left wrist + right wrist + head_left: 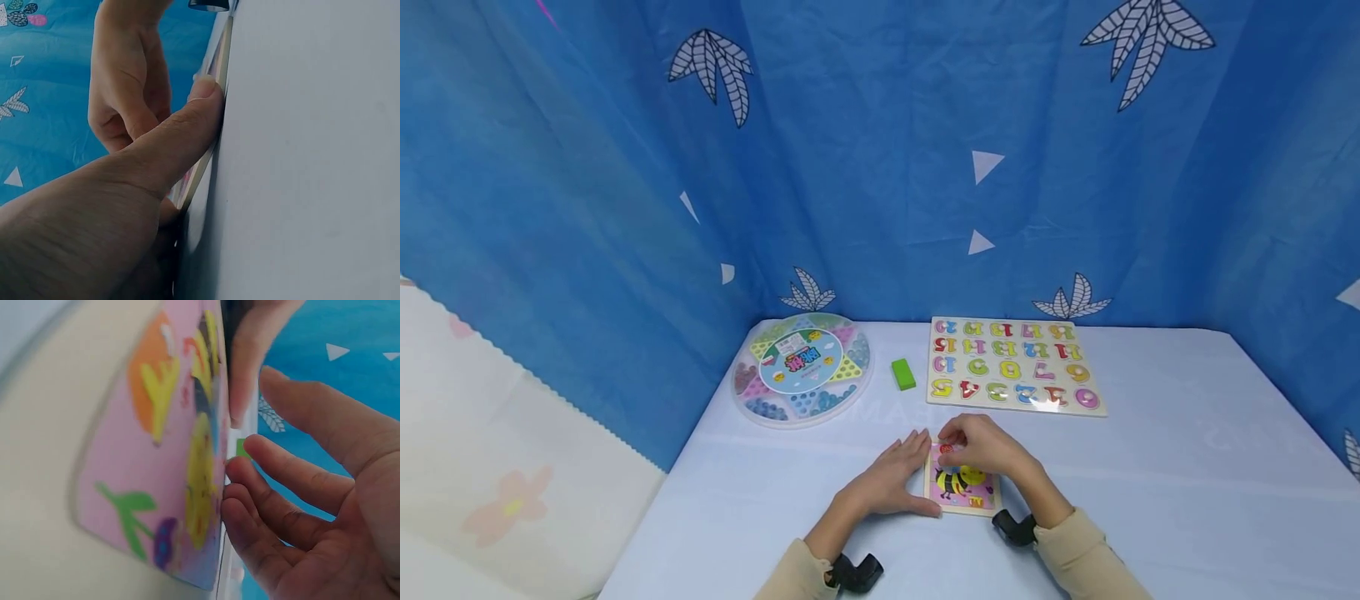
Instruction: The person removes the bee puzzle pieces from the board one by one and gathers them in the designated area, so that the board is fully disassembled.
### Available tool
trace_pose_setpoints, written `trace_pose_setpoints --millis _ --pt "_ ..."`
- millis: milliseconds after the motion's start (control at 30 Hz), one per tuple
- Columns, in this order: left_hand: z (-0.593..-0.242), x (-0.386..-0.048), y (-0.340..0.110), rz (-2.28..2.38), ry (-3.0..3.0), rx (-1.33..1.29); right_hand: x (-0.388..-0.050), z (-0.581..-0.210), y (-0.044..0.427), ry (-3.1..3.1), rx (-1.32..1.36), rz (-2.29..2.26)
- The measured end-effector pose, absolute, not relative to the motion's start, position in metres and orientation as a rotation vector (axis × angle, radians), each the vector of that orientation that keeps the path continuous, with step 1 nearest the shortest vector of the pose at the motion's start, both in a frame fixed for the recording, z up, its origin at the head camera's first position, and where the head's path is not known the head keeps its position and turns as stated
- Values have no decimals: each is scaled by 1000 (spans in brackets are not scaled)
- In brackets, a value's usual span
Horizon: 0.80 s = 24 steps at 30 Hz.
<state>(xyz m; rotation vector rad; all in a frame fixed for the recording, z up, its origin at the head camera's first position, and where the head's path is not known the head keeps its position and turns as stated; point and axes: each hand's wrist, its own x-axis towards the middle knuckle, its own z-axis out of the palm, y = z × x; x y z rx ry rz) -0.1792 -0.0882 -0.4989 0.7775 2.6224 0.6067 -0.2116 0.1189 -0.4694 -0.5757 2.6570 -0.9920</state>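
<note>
A small square wooden-framed bee puzzle (pixel 964 490) lies on the table, its pink picture showing a yellow-and-black bee. My left hand (pixel 891 483) rests along its left side, fingers extended toward the far corner; in the left wrist view the thumb (pixel 178 140) presses the near edge. Over the puzzle's upper part is my right hand (pixel 988 446), fingers bent. The right wrist view shows these fingertips (pixel 240 515) touching the picture surface, with the thumb apart and nothing visible between. The bee picture (pixel 119 469) is partly covered by the right hand in the head view.
A green block (pixel 903 374) lies beyond the puzzle. Behind it to the right is a wooden number board (pixel 1015 403); to the left is a round game box (pixel 801 361) with colored beads. A blue patterned curtain (pixel 880 167) hangs behind the white-covered table (pixel 1165 500).
</note>
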Motion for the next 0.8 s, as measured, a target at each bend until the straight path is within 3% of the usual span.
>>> trace_pose_setpoints --millis 800 --pt "-498 -184 -88 604 2561 771 -211 -476 116 2721 -576 -950"
